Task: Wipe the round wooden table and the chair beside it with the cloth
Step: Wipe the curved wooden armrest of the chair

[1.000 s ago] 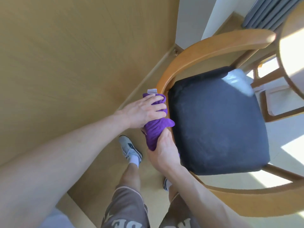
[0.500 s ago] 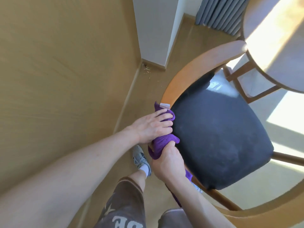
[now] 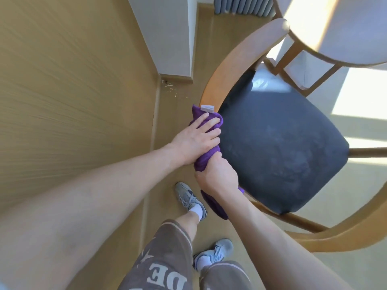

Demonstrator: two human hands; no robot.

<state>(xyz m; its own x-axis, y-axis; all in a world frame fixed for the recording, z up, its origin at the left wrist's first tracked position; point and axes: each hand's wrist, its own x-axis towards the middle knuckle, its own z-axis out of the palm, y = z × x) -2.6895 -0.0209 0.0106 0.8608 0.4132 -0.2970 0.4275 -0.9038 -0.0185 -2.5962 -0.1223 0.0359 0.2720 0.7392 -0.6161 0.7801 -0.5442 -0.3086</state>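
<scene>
A purple cloth [image 3: 206, 158] with a white tag is wrapped around the curved wooden back rail of the chair [image 3: 234, 59]. My left hand [image 3: 194, 141] presses the cloth's upper part against the rail. My right hand [image 3: 217, 176] grips the cloth just below, and a loose end hangs under my wrist. The chair's dark padded seat [image 3: 280, 147] lies to the right of both hands. The round wooden table [image 3: 343, 32] shows at the top right, part sunlit.
A wood-panel wall [image 3: 73, 80] runs close along the left. A white wall corner [image 3: 169, 34] and grey curtain [image 3: 243, 5] stand at the top. My legs and grey shoes [image 3: 188, 197] are on the tan floor below the hands. The chair's lower rail [image 3: 345, 233] curves at the right.
The view has swung, so the table and white wall corner show more. Both hands stay shut on the cloth at the same bend of the chair rail.
</scene>
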